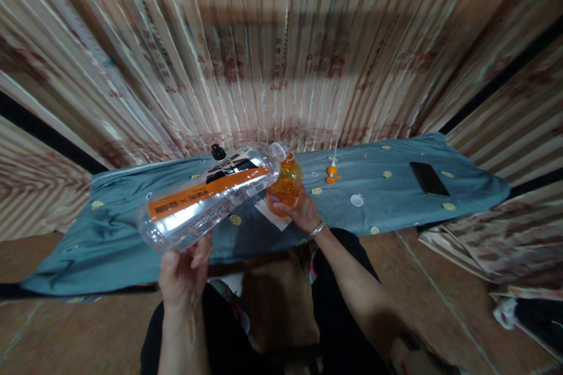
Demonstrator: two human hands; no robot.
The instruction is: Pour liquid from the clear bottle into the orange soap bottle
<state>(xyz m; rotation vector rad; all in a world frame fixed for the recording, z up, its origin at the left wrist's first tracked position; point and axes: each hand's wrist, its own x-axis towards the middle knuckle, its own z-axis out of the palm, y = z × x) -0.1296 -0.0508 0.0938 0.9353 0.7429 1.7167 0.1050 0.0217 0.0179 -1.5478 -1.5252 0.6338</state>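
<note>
My left hand [187, 266] is closed under the base end of a large clear plastic bottle [211, 199] with an orange and black label. That bottle lies tilted, its uncapped neck against or just over the mouth of a smaller orange bottle [289, 179]. Wrapped around the orange bottle's lower side is my right hand [305, 211], with a bracelet at the wrist. Whether liquid is flowing between the two necks I cannot tell. An orange pump top [332, 173] with a thin clear tube rests on the cloth to the right.
A blue-grey patterned cloth [387, 214] covers the narrow table. On it are a white round cap [356, 200], a dark phone [429, 179], a white paper [275, 218] under the orange bottle and a small black object [217, 152]. Curtains [264, 41] hang behind.
</note>
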